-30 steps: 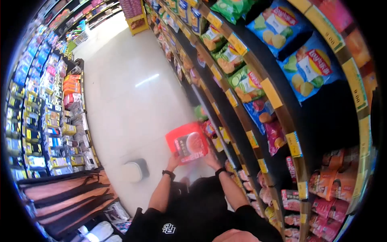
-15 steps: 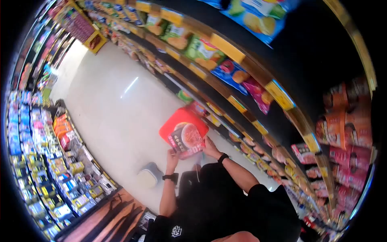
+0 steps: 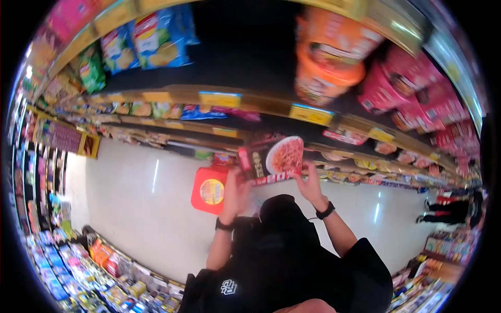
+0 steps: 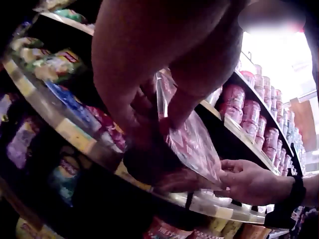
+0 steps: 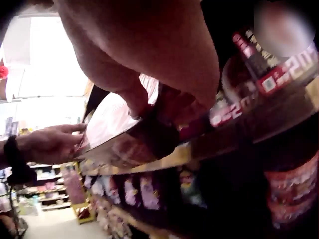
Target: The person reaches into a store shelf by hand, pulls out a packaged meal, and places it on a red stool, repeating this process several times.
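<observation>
I hold a noodle packet point(image 3: 272, 159) up before the shelves point(image 3: 219, 99), my left hand point(image 3: 236, 190) gripping its left edge and my right hand point(image 3: 309, 185) pinching its right. A red basket point(image 3: 210, 190) hangs just beside my left hand.

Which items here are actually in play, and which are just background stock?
In play:
- noodle pack, held up by both hands
- left hand gripping its left edge
- right hand gripping its right edge

Background:
- red box below the pack
- chip bags
- orange tubs
- shelf
</observation>
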Demonstrator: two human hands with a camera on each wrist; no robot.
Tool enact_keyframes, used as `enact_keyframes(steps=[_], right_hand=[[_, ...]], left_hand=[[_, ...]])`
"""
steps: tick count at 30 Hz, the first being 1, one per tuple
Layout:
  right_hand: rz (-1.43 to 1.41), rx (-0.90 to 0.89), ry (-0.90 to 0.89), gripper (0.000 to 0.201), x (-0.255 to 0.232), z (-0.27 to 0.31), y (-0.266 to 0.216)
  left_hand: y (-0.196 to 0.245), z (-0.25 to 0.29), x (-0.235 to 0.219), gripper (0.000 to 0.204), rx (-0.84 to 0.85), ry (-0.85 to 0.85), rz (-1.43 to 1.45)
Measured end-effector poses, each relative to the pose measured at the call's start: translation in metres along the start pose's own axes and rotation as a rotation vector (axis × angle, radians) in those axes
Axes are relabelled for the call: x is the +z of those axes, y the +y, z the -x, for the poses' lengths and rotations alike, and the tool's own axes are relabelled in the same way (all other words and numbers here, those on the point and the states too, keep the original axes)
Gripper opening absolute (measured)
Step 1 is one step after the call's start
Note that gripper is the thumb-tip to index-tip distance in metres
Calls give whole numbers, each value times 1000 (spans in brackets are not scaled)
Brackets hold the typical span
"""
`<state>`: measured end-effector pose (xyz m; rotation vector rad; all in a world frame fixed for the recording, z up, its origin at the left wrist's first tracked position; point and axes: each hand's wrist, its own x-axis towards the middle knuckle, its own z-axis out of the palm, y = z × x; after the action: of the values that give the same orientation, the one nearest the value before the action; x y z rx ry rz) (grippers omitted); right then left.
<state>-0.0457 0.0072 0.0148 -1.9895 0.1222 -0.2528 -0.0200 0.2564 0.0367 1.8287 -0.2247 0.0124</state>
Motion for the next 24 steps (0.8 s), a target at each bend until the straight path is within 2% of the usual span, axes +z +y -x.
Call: enact_keyframes(steps=[2, 4, 6, 10, 11, 16, 17, 20, 22, 24], right_hand=[[105, -104, 157, 43, -16, -14, 15], [274, -258, 339, 44, -27, -38, 16], [390, -277, 442, 49, -35, -65, 19], [488, -217, 665, 66, -41, -91, 44], [504, -189, 651, 78, -41, -96, 63], [634, -256, 672, 83, -53, -100, 79], [633, -257, 675, 83, -54, -101, 77], [595, -264, 683, 85, -49, -99, 82], [556, -249, 700, 88, -50, -104, 79], [519, -196, 711, 92, -54, -103, 78]], left_hand=[[2, -34, 24, 42, -20, -27, 15], [-14, -70, 56, 39, 98, 75, 16], [-28, -106, 85, 38, 253, 192, -68], [-27, -156, 118, 37, 255, 52, -113], [-35, -166, 121, 37, 239, 15, -139], [-36, -177, 122, 33, 129, -130, -280], [-35, -179, 116, 34, 192, -166, -349], [-36, -182, 111, 35, 139, -244, -378], [-69, -198, 109, 41, 106, -254, -411], [-57, -194, 111, 41, 100, -269, -487]])
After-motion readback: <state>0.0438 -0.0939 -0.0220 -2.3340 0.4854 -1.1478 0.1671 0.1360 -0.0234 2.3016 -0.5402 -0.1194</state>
